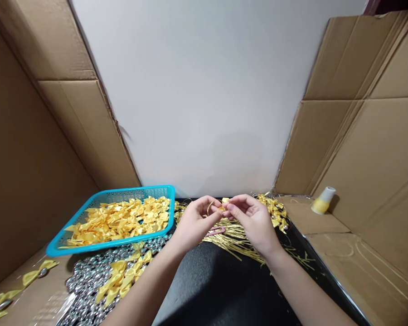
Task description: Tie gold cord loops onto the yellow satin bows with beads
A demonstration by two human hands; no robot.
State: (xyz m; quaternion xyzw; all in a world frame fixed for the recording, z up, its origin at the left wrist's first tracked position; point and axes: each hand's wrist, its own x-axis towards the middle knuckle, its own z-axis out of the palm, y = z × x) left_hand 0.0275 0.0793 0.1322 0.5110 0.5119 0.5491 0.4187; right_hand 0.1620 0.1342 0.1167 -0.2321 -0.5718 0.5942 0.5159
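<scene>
Above the black work surface [204, 280], my left hand [200, 221] and my right hand [253, 219] meet, fingertips pinched together. Between them they hold a small yellow ribbon bow [225, 200], mostly hidden by the fingers. A thin gold cord [209, 208] curves out by my left fingers. Below and behind the hands lies a spread bundle of cut gold cords [229, 249]. A pink loop-shaped item [216, 231] rests on the cords near my left hand; its kind is unclear.
At left, a blue basket [172, 213] holds many yellow bows [122, 219]. Silver oval beads [88, 276] lie in front, with loose bows [120, 278] on them. Beaded bows [275, 213] pile at back right. A thread cone [323, 200] stands on cardboard. Cardboard walls [343, 136] flank both sides.
</scene>
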